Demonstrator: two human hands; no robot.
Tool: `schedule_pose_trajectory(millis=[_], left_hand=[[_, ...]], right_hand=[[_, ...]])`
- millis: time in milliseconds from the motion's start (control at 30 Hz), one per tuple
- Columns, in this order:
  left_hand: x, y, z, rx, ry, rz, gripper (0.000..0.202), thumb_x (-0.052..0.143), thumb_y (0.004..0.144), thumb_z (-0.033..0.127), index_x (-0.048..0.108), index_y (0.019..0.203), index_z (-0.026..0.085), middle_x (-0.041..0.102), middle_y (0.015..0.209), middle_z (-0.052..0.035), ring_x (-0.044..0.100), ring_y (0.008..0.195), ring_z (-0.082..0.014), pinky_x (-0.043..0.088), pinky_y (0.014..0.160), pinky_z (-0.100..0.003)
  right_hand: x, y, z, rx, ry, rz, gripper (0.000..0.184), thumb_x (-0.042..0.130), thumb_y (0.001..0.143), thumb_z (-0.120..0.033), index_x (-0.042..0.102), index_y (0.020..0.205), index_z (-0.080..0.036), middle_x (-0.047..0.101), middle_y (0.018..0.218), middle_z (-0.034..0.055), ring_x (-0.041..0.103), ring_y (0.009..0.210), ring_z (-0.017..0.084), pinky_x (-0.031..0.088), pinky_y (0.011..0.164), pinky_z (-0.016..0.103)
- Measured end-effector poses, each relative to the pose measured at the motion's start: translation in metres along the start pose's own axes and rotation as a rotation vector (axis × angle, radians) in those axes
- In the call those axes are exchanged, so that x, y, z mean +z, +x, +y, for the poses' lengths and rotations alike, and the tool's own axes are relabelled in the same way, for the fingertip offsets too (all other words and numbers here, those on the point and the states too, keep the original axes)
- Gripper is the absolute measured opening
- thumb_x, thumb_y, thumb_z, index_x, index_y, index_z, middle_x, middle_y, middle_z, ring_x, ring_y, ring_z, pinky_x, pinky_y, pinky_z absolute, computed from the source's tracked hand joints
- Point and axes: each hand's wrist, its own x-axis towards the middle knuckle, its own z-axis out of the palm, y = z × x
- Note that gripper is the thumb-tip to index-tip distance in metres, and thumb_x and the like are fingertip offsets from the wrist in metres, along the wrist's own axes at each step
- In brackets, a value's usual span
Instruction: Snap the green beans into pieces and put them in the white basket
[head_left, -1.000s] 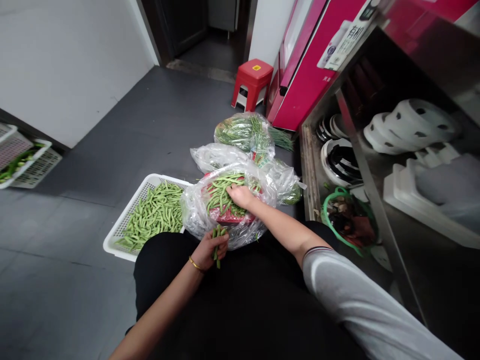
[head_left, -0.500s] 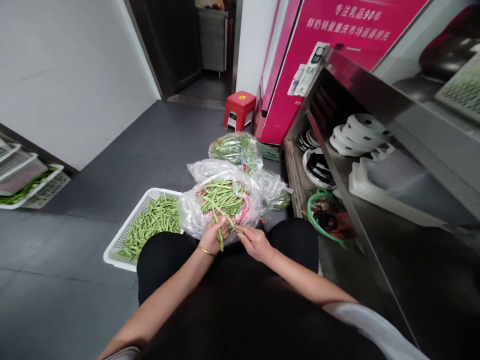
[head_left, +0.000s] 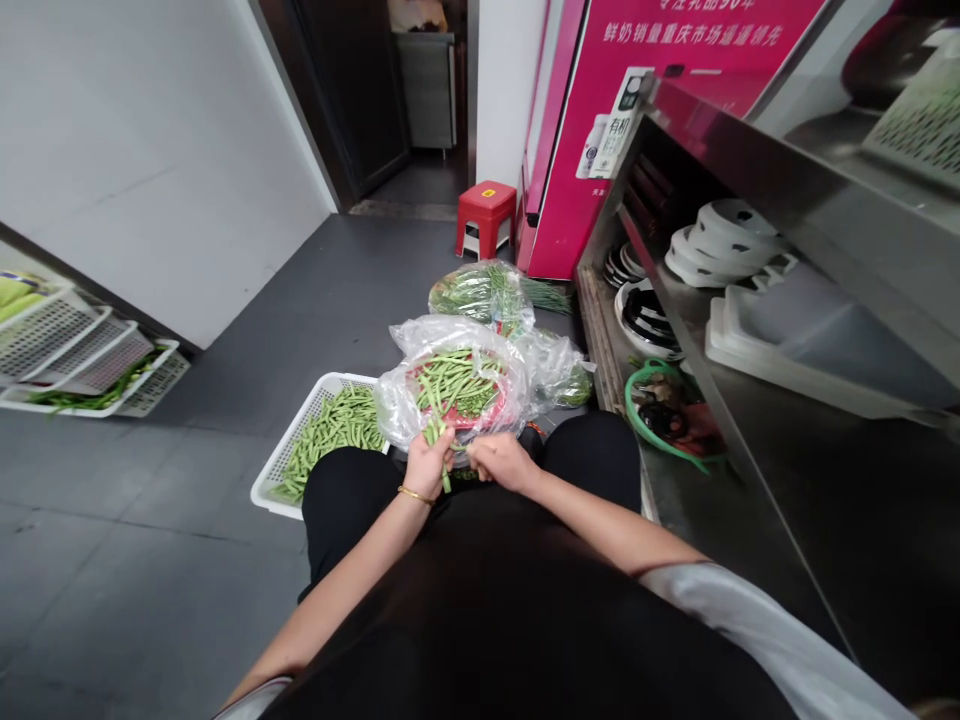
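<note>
My left hand point(head_left: 428, 464), with a gold bracelet at the wrist, is closed around a few green beans point(head_left: 446, 480) whose ends stick out above and below the fingers. Just right of it, my right hand point(head_left: 504, 462) pinches what looks like the end of a bean leading from the left hand; its fingertips partly hide it. Both hands are over my lap, at the near rim of an opened clear plastic bag point(head_left: 395, 405). Long green beans point(head_left: 457, 380) lie inside it on something red. At left, a white perforated basket point(head_left: 268, 478) holds many bean pieces point(head_left: 341, 430).
Bagged greens point(head_left: 476, 292) lie behind the beans, near a red stool point(head_left: 486, 212). To the right is a metal shelf point(head_left: 750, 440) with white dishes point(head_left: 731, 240) and a green basket point(head_left: 637, 400). Stacked white baskets point(head_left: 112, 360) stand far left. A pink cabinet point(head_left: 570, 210) stands beyond.
The bean that stretched from the bag across both hands no longer lies across them. My right hand's fingers have curled in more. The whole view has shifted slightly.
</note>
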Motion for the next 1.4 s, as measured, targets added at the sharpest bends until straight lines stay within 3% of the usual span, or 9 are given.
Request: schedule_pose_trajectory(millis=[133, 233, 433, 567, 767, 867, 1167, 1267, 1400], left_hand=[[0.004, 0.001, 0.000, 0.003, -0.045, 0.012, 0.042, 0.077, 0.058, 0.031, 0.061, 0.091, 0.011, 0.047, 0.051, 0.0068, 0.036, 0.036, -0.0032, 0.026, 0.034, -0.016], [0.000, 0.000, 0.000, -0.040, -0.033, 0.031, 0.044, 0.078, 0.056, 0.029, 0.061, 0.093, 0.011, 0.051, 0.053, 0.0043, 0.040, 0.038, -0.0045, 0.028, 0.035, -0.016], [-0.022, -0.005, 0.008, -0.338, -0.087, -0.485, 0.035, 0.071, 0.068, 0.030, 0.060, 0.096, 0.011, 0.040, 0.045, 0.0073, 0.029, 0.034, -0.0032, 0.020, 0.033, -0.014], [-0.024, -0.009, 0.008, -0.362, -0.052, -0.612, 0.024, 0.069, 0.072, 0.032, 0.058, 0.080, 0.012, 0.041, 0.045, 0.0055, 0.030, 0.035, -0.0041, 0.021, 0.033, -0.016], [-0.026, -0.001, 0.038, 0.034, -0.360, -0.194, 0.027, 0.073, 0.066, 0.033, 0.054, 0.076, 0.018, 0.045, 0.053, 0.0040, 0.041, 0.044, -0.0069, 0.034, 0.040, -0.018], [-0.036, 0.010, 0.045, 0.019, -0.224, -0.037, 0.025, 0.076, 0.063, 0.027, 0.056, 0.073, 0.016, 0.056, 0.061, 0.0000, 0.048, 0.048, -0.0082, 0.037, 0.042, -0.019], [-0.037, 0.008, 0.020, -0.110, 0.318, -0.196, 0.024, 0.079, 0.054, 0.018, 0.055, 0.052, 0.013, 0.046, 0.039, 0.0032, 0.037, 0.032, -0.0060, 0.025, 0.033, -0.018], [-0.038, 0.008, 0.027, -0.148, 0.382, -0.290, 0.017, 0.077, 0.056, 0.016, 0.060, 0.054, 0.013, 0.047, 0.039, 0.0030, 0.036, 0.032, -0.0062, 0.024, 0.033, -0.019], [-0.037, 0.005, 0.027, -0.179, 0.419, -0.431, 0.015, 0.075, 0.052, 0.006, 0.062, 0.053, 0.013, 0.050, 0.042, 0.0025, 0.038, 0.036, -0.0063, 0.026, 0.036, -0.018]], right_hand=[[-0.003, 0.017, 0.015, 0.210, 0.671, 0.349, 0.036, 0.044, 0.083, -0.044, 0.055, 0.062, -0.017, 0.057, 0.048, 0.0013, 0.051, 0.040, 0.012, 0.043, 0.042, 0.024], [-0.027, 0.032, 0.032, 0.335, 0.700, 0.491, 0.034, 0.047, 0.082, -0.043, 0.053, 0.060, -0.018, 0.053, 0.045, -0.0006, 0.051, 0.043, 0.011, 0.042, 0.043, 0.022], [-0.047, 0.029, 0.033, 0.272, 0.511, -0.074, 0.038, 0.075, 0.064, -0.035, 0.063, 0.094, -0.014, 0.059, 0.058, -0.0054, 0.053, 0.051, 0.008, 0.041, 0.048, 0.018], [-0.020, 0.033, 0.011, 0.122, 0.627, -0.126, 0.035, 0.067, 0.072, -0.044, 0.057, 0.084, -0.013, 0.060, 0.055, -0.0036, 0.053, 0.046, 0.008, 0.041, 0.045, 0.019], [0.020, 0.034, 0.013, 0.261, 0.946, 0.196, 0.039, 0.068, 0.068, -0.050, 0.050, 0.077, -0.017, 0.056, 0.053, -0.0053, 0.051, 0.042, 0.007, 0.043, 0.042, 0.019], [0.025, 0.033, 0.018, 0.322, 0.684, 0.009, 0.037, 0.066, 0.070, -0.050, 0.050, 0.072, -0.017, 0.054, 0.047, -0.0052, 0.052, 0.039, 0.010, 0.042, 0.039, 0.021], [-0.012, 0.034, -0.003, -0.017, -0.557, -0.215, 0.026, 0.058, 0.083, -0.041, 0.062, 0.081, -0.015, 0.065, 0.074, 0.0044, 0.060, 0.068, 0.014, 0.039, 0.061, 0.023], [-0.034, 0.031, -0.011, -0.129, -0.762, -0.141, 0.030, 0.045, 0.091, -0.038, 0.060, 0.103, -0.015, 0.066, 0.095, 0.0100, 0.060, 0.081, 0.018, 0.039, 0.066, 0.025], [-0.043, 0.028, -0.012, -0.255, -0.757, -0.404, 0.024, 0.042, 0.090, -0.028, 0.062, 0.088, -0.017, 0.065, 0.079, 0.0067, 0.057, 0.068, 0.015, 0.036, 0.061, 0.025]])
